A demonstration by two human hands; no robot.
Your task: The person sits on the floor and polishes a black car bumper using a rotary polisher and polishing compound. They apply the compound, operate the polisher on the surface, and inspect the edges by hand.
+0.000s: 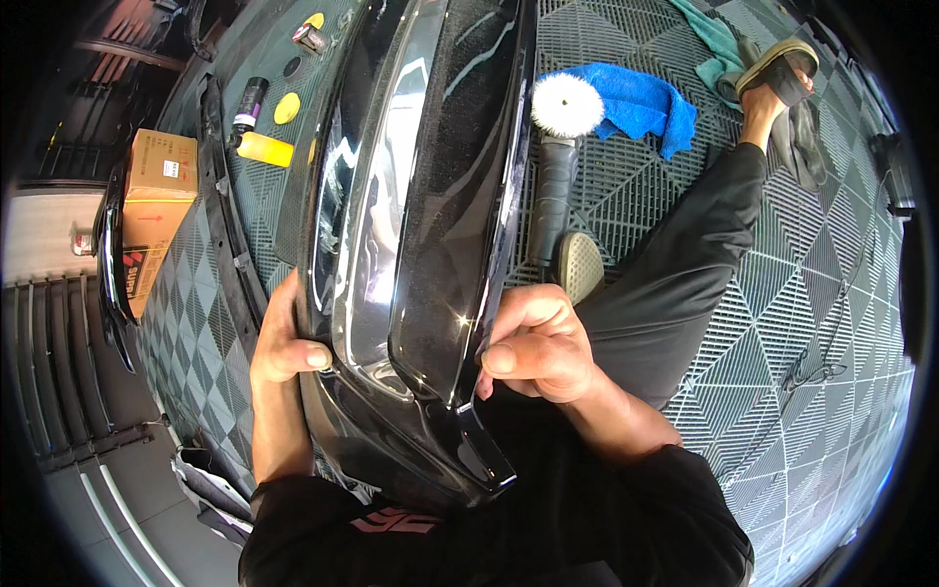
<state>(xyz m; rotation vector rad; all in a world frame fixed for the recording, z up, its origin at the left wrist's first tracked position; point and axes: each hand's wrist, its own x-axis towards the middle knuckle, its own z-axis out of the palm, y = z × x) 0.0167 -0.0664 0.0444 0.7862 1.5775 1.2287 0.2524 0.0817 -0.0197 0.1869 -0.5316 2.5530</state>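
Note:
A long, glossy black car bumper piece [455,196] lies lengthwise in front of me, its near end against my body. Light smears streak its far part, and bright reflections run down its middle. My left hand [284,342] is closed around its left edge, thumb on top and fingers hidden underneath. At the right edge, my right hand [538,342] pinches the rim between thumb and curled fingers. Just right of the piece, a polisher [556,196] with a white fluffy pad [569,105] rests on the floor. The pad touches a crumpled blue cloth [641,103].
A yellow bottle [264,149], a dark bottle [251,103] and a yellow round pad [287,108] lie on the left. Beyond them are a long black strip [220,176] and a cardboard box [161,181]. My right leg [685,264] stretches across the grid-tiled floor [812,391]. A teal cloth [706,39] lies far right.

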